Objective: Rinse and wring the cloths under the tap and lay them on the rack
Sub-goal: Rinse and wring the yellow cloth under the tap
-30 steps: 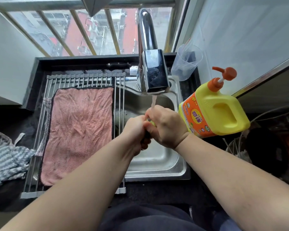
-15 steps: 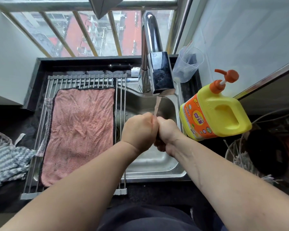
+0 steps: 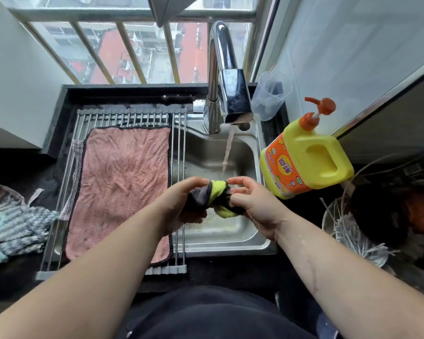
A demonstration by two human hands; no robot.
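A twisted yellow and grey cloth (image 3: 217, 192) is held over the sink (image 3: 230, 237), between the two hands and just in front of the water stream (image 3: 228, 148) that falls from the tap (image 3: 227, 94). The grey end of the cloth is gripped by the left hand (image 3: 181, 206), whose fingers (image 3: 196, 181) are curled round it. The other end is held by the right hand (image 3: 256, 206): the cloth is pressed against the palm by the lower fingers, while the upper fingers (image 3: 240, 180) are bent and spread slightly apart above it. A yellow fold of the cloth is seen hanging below the right hand. The stream is seen to pass just behind the cloth; whether it touches the cloth cannot be told. The left part of the sink is covered by a roll-up rack (image 3: 179, 167) of metal bars, and a pink cloth (image 3: 123, 187) is laid flat on it, with a few bare bars left between its right edge and the open basin. A yellow detergent bottle (image 3: 306, 157) with an orange pump is stood tilted at the right edge of the sink, and a clear plastic cup (image 3: 269, 99) is placed behind it, beside the tap. A striped cloth (image 3: 12, 223) is heaped on the dark table (image 3: 230, 272) well to the left of the rack.
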